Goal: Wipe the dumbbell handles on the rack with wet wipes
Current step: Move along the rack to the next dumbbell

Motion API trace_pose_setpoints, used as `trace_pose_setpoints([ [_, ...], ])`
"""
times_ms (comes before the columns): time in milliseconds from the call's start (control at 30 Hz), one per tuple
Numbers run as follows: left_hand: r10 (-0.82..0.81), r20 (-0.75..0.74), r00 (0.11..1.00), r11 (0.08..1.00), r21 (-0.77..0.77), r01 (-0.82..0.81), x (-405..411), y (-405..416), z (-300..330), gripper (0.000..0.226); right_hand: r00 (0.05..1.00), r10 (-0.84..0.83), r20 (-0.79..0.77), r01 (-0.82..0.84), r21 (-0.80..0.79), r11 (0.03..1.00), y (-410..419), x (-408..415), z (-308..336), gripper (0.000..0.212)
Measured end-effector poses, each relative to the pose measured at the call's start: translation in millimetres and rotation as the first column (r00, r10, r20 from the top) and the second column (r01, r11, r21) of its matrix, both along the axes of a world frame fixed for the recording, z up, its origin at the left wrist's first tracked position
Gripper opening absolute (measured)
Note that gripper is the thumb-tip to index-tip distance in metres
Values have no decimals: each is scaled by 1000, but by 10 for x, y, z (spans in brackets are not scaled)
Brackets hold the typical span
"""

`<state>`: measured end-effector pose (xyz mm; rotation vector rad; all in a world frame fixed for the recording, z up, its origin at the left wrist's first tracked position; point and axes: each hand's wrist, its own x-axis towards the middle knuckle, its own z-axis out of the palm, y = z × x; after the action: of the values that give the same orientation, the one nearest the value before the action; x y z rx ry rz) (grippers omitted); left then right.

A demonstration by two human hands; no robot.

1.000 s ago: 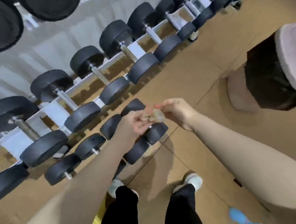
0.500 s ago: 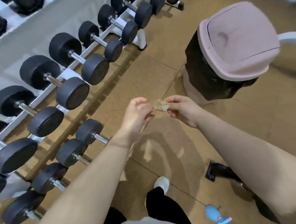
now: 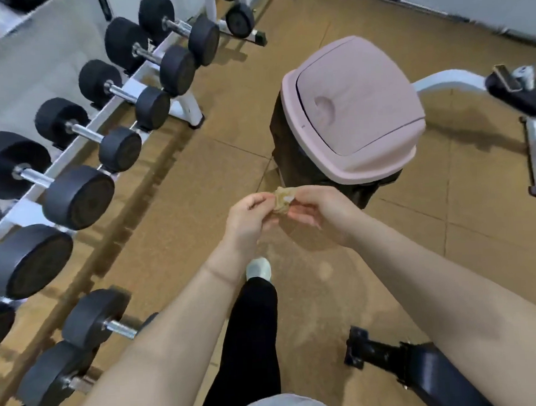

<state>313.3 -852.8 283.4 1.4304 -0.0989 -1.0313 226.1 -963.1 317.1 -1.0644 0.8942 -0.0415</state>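
While the black rubber-ended dumbbells (image 3: 121,95) sit on the white metal rack (image 3: 181,109) at left, the left hand (image 3: 249,217) and right hand (image 3: 320,211) together pinch a crumpled, soiled wet wipe (image 3: 281,199) just before a pink-lidded bin (image 3: 353,105).

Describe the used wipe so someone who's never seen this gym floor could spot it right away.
Start at the pink-lidded bin standing on the brown floor to the right of the dumbbell rack. Just in front of it, the left hand and right hand meet, and the wipe is pinched between them. It is the only small, crumpled, yellowish-brown wad there.
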Motion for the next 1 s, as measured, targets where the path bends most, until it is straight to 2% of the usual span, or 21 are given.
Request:
trace_pose_setpoints([
  [100,-14,5,1000,1000,13,14,294,-718,-137,16,990,75,-121,-83,-60,995,-673,314,-87,37],
  [200,-68,68,995,996,63,64,606,-1246,-285,18,988,114,-106,-123,-85,989,-1183,571,-241,48],
  [300,-166,163,973,975,178,136,896,-1745,-456,19,985,113,-128,-120,-52,991,-1664,777,-383,48],
  [400,-224,227,948,948,275,159,1063,-2254,-655,13,954,162,-251,-185,-70,980,-2181,910,-554,39],
  [533,-247,155,956,925,332,185,1058,-2811,-973,9,894,64,-444,-170,-202,965,-2789,863,-838,33],
  [633,-277,116,954,904,367,218,1013,-3164,-1201,13,851,55,-522,-197,-220,955,-3219,815,-1078,35],
  [800,-243,142,960,879,451,156,895,-3585,-1481,19,792,176,-585,-332,-172,927,-3632,777,-1410,58],
  [900,-180,117,977,886,450,109,798,-3881,-1599,17,765,195,-614,-403,-219,889,-3849,768,-1460,57],
  [967,-264,172,949,862,484,152,755,-4017,-1638,9,772,192,-605,-384,-203,901,-3964,759,-1467,58],
  [1000,-329,200,923,837,513,188,708,-4081,-1633,13,772,201,-604,-382,-187,905,-4032,734,-1447,59],
])
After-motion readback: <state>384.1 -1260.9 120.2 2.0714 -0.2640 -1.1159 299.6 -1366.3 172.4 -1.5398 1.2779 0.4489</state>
